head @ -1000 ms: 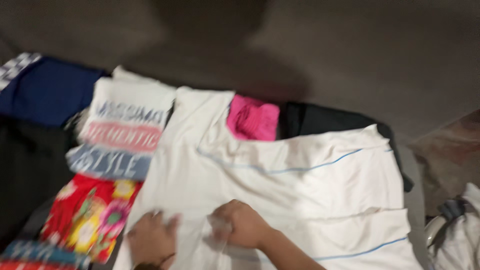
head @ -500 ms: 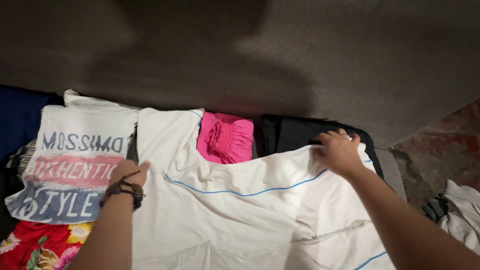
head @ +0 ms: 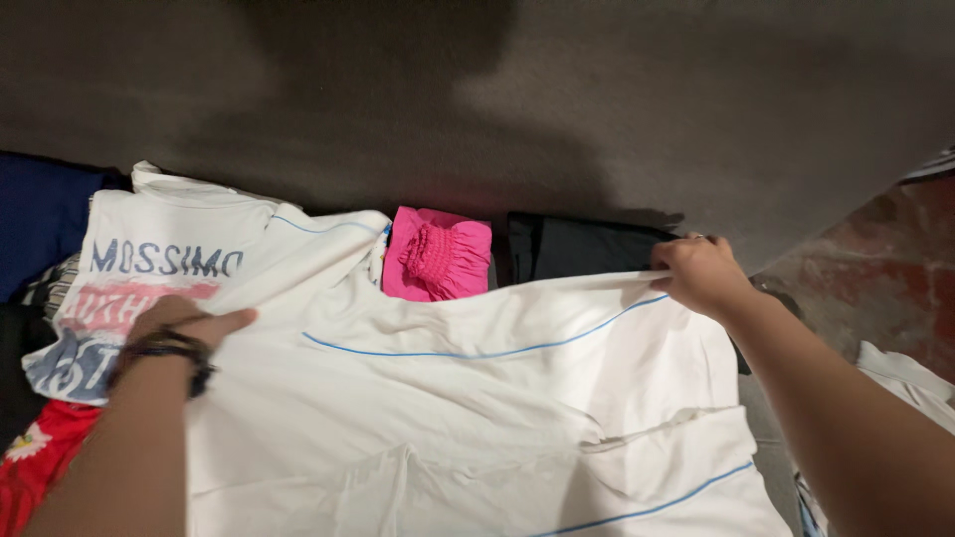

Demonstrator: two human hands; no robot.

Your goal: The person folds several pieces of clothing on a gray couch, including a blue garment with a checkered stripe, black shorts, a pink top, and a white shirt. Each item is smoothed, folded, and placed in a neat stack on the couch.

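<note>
The white garment with thin blue lines [head: 477, 418], spread over other folded clothes, is pinched at its far right edge by the right hand [head: 701, 273] while the left hand [head: 189, 323] is pressed flat, fingers together, so the cloth is kept taut.

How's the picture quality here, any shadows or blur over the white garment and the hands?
Head view: a broad dark shadow lies across the grey floor above the clothes; the white garment is evenly lit, folds and blue piping crisp, no glare; left hand and right hand are sharp; the lower corners, where the forearms leave the frame, look slightly soft.
</note>
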